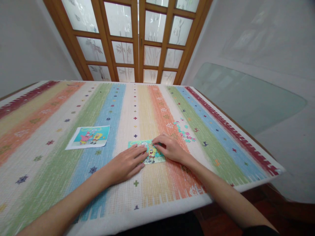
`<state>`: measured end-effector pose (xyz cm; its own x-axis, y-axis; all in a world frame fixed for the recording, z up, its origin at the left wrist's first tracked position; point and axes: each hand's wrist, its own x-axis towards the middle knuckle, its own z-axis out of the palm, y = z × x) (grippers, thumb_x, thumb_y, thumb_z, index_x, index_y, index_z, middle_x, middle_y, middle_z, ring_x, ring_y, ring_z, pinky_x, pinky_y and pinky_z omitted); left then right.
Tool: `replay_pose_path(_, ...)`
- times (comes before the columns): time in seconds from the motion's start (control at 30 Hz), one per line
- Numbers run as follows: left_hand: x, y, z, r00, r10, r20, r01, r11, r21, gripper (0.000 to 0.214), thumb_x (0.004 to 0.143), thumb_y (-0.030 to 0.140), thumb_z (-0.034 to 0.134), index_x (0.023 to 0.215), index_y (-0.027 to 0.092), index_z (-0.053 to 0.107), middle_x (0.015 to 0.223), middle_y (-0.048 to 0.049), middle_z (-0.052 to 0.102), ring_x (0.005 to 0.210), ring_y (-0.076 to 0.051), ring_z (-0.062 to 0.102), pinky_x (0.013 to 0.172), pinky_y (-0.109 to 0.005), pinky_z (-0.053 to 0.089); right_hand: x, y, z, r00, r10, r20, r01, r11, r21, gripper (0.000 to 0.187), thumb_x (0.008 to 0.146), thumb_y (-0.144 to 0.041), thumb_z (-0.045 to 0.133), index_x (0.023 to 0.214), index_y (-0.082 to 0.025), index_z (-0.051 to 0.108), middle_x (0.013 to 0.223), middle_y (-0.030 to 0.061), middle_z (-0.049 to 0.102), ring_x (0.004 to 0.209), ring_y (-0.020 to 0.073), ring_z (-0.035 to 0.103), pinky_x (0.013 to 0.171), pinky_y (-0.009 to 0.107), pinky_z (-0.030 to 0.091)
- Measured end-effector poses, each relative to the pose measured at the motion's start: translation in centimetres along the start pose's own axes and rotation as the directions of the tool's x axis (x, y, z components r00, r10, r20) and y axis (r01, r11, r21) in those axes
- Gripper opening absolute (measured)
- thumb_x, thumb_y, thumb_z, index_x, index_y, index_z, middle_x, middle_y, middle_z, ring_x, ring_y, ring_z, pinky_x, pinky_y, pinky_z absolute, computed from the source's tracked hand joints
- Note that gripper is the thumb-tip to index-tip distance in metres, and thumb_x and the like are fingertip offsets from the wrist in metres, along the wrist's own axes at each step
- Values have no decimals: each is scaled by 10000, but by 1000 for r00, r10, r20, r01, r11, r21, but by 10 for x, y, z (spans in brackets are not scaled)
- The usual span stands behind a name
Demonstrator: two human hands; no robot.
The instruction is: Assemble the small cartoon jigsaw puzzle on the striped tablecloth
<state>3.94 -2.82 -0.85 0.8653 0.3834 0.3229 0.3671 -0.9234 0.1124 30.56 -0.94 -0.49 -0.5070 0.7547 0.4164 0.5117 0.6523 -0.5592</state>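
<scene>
The striped cloth [128, 111] stretches well beyond the puzzle [157, 158], which lies nearer its front edge [147, 211]. My left hand [128, 162] spreads flat over the puzzle's left; my right hand [169, 147] curls at its upper right, whether gripping I can't tell.

Picture [91, 136], puzzle [158, 158], likely pieces [188, 140] on tablecloth [128, 114]
</scene>
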Motion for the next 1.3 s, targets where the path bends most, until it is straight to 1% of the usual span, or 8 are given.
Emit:
replay_pose_path(0.1, 0, 0, 0, 1000, -2, 5, 2, 1000, 0, 385, 1074, 290, 397, 1407, 144, 521, 1433, -158, 561, 1349, -291, 522, 1139, -534, 449, 1, -1, -3, 1000, 2, 3, -2, 1000, -6, 112, 938, -145, 613, 964, -204, 704, 928, 61, 720, 923, 207, 618, 854, 370, 502)
replay_pose_path(0.2, -1, -1, 1, 1000, -1, 8, 1, 1000, -5, 385, 1073, 289, 399, 1400, 133, 528, 1430, -166, 562, 1346, -297, 524, 1135, -540, 451, 1, -2, -5, 1000, 9, 9, -9, 999, -51, 81, 936, -180, 635, 955, -196, 712, 903, 60, 696, 891, 204, 595, 826, 360, 484)
replay_pose_path(0.4, -1, 0, 0, 1000, -15, 2, 15, 1000, -26, 370, 1072, 295, 415, 1397, 166, 532, 1410, -139, 585, 1349, -274, 526, 1149, -522, 439, 1, 1, -6, 998, 42, 36, -38, 993, -116, 124, 941, -248, 655, 977, -176, 749, 921, 75, 639, 869, 198, 578, 782, 340, 464)
replay_pose_path(0.5, 0, 0, 0, 1000, -12, 9, 13, 1000, -20, 374, 1075, 296, 402, 1396, 154, 532, 1412, -146, 581, 1351, -281, 522, 1145, -530, 443, 0, 1, -6, 998, 49, 45, -44, 992, -115, 125, 940, -246, 660, 979, -175, 755, 925, 75, 629, 883, 200, 575, 791, 341, 463)
replay_pose_path(0.7, 0, 1, -2, 1000, -11, 21, 11, 1000, -4, 382, 1080, 300, 384, 1391, 135, 533, 1421, -159, 571, 1353, -291, 519, 1137, -538, 449, 1, -2, -5, 997, 68, 46, -63, 993, -103, 119, 939, -232, 654, 987, -182, 752, 928, 63, 609, 824, 174, 564, 743, 316, 460)
replay_pose_path(0.83, 0, 1, -2, 1000, -11, 20, 12, 1000, -4, 383, 1079, 303, 392, 1403, 146, 524, 1432, -155, 564, 1358, -286, 515, 1142, -533, 443, 1, -2, -4, 998, 58, 40, -54, 993, -110, 123, 936, -222, 655, 1003, -183, 751, 926, 65, 606, 842, 184, 569, 758, 324, 459)
replay_pose_path(1.1, 0, 0, -1, 1000, -1, 16, 1, 1000, 3, 381, 1080, 300, 382, 1392, 139, 531, 1417, -156, 573, 1338, -289, 530, 1135, -533, 448, 1, -1, -4, 998, 56, 35, -53, 994, -99, 119, 939, -227, 646, 976, -163, 740, 914, 60, 594, 785, 165, 545, 724, 310, 445)
replay_pose_path(1.3, 0, 1, -2, 1000, -19, 15, 20, 999, -32, 371, 1074, 295, 407, 1395, 159, 534, 1421, -146, 572, 1346, -280, 522, 1150, -531, 427, 1, -2, -4, 997, 68, 47, -63, 993, -102, 121, 940, -238, 649, 983, -165, 735, 923, 62, 592, 786, 166, 545, 725, 313, 444)
